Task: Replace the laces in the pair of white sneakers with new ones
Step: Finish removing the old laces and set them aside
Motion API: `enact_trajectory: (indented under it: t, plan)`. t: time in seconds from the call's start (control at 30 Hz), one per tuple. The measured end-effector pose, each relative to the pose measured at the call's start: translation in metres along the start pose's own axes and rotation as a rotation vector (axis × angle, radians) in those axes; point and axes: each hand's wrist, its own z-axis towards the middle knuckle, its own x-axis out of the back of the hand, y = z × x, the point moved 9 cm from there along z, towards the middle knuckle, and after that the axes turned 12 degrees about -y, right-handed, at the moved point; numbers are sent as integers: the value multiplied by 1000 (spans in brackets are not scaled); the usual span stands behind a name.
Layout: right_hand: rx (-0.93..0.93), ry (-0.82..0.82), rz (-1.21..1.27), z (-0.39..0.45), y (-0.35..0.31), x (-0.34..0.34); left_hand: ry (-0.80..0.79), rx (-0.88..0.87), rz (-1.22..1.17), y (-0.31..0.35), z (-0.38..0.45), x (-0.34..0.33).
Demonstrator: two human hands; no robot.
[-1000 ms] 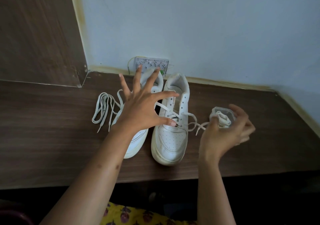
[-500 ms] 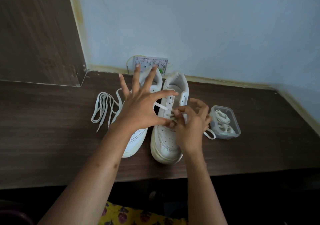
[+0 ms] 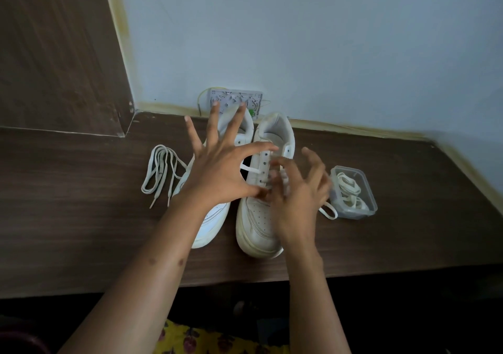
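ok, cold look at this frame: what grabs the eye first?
Two bare hands, left hand spread wide and right hand blurred, over a pair of white leather sneakers at the centre of the dark wood tabletop. A loose white lace bundle lies left; a clear plastic box of laces sits right.

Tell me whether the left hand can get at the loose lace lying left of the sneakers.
Probably yes: the left hand hovers spread over the left sneaker, and the loose lace lies uncovered on the table just beside it.
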Motion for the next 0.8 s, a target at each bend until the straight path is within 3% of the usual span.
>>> enact_trajectory:
  t: [0.1, 0.2, 0.27, 0.37, 0.4, 0.47, 0.6, 0.73, 0.8]
  plan:
    - [-25, -88, -97, 0, 4, -9, 20, -7, 3, 1, 0, 1]
    - [-49, -48, -21, 2, 10, -6, 14, -5, 18, 0, 0, 0]
    - [-103, 110, 200, 0, 17, 6, 4, 5, 24, -2, 1, 0]
    - [-286, 500, 737, -14, 48, 30, -26, 16, 16, -2, 2, -2]
    - [-333, 597, 809, -19, 56, 35, -34, 19, 16, -2, 1, -1]
    - [-378, 639, 821, -20, 65, 38, -35, 16, 14, -2, 1, -1]
    - [-275, 403, 624, -9, 49, 33, -30, 17, 4, -2, 1, -1]
    - [-63, 32, 134, 3, 14, 13, -14, 7, 4, -2, 1, -2]
    - [-54, -119, 5, 4, 10, -3, -6, -2, 0, -2, 1, -2]
